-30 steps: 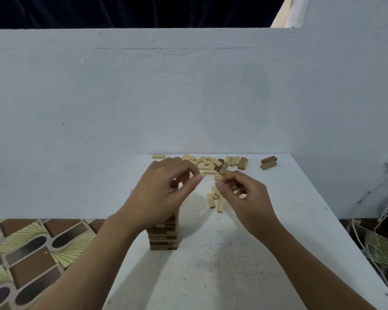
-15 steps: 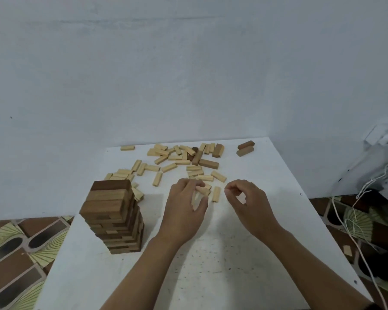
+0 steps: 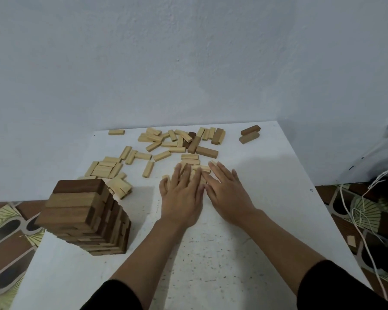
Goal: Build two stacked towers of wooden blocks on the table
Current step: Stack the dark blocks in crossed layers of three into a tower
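A tall tower of dark and light wooden blocks stands at the left edge of the white table. Several small pale blocks lie scattered across the far half of the table, with a few larger brown blocks among them. My left hand and my right hand lie flat side by side, fingers straight, pressing down on a few pale blocks in the middle of the table. Those blocks are mostly hidden under my fingers.
Two brown blocks sit stacked near the far right corner. A pale wall closes the back and right side. White cords lie over the patterned floor to the right, and patterned floor tiles show to the left.
My view dropped toward the table. Both hands came down from the tower top to the table's middle, and their pinching fingers spread flat over small blocks.
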`<state>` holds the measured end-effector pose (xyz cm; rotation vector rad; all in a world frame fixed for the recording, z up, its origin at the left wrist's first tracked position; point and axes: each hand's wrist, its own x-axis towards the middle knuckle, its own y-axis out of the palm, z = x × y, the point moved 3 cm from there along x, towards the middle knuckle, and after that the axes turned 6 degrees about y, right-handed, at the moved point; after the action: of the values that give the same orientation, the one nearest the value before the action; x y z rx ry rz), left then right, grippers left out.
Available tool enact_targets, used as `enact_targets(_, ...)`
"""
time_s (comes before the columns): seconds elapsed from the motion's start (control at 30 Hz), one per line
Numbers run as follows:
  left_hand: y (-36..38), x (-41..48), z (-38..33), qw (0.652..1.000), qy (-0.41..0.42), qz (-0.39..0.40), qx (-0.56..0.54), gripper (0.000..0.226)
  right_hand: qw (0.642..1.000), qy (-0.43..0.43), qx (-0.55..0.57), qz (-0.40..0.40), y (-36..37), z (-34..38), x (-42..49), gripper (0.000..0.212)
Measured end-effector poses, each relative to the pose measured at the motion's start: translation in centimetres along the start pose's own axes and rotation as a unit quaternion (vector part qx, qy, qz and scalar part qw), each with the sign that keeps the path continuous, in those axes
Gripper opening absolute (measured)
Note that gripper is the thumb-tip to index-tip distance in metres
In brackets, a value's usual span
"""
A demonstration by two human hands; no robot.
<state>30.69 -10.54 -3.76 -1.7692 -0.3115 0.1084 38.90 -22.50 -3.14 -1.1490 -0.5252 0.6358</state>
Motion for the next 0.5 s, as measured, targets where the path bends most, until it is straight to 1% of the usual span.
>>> enact_targets(0.1, -0.2, -0.1, 0.7, 1.000, -0.017, -0.015, 0.012, 0.056, 1.000, -0.004, -0.016, 0.001, 0.2, -0.6, -0.2, 0.072)
enact_targets(0.2, -0.7, 0.1, 1.5, 0.999, -0.038, -0.038, -0.004, 0.052, 1.000, 0.005, -0.006, -0.003, 0.1, -1.3, -0.3, 0.071)
enact_targets(0.27, -0.8, 0.1, 2.0, 0.997, -0.059, -0.047, -0.020, 0.046, 1.000, 0.011, -0.003, -0.003, -0.1, -1.9, -0.5, 0.069)
enact_targets(0.33, -0.7, 0.2, 2.1, 0.995, -0.073, -0.059, -0.031, 0.039, 0.999, 0.028, 0.005, -0.025, -0.5, -2.7, -0.7, 0.058)
enact_targets(0.43, -0.5, 0.5, 1.9, 0.990, -0.096, -0.094, -0.039, 0.030, 0.994, 0.065, 0.014, -0.091, -1.5, -3.7, -0.7, 0.038)
enact_targets(0.47, -0.6, 0.8, 1.9, 0.987, -0.111, -0.108, -0.043, 0.029, 0.991, 0.077, 0.012, -0.108, -1.7, -3.8, -0.5, 0.033)
enact_targets(0.5, -0.7, 1.0, 2.0, 0.983, -0.128, -0.119, -0.046, 0.030, 0.989, 0.089, 0.010, -0.121, -1.9, -3.9, -0.2, 0.034)
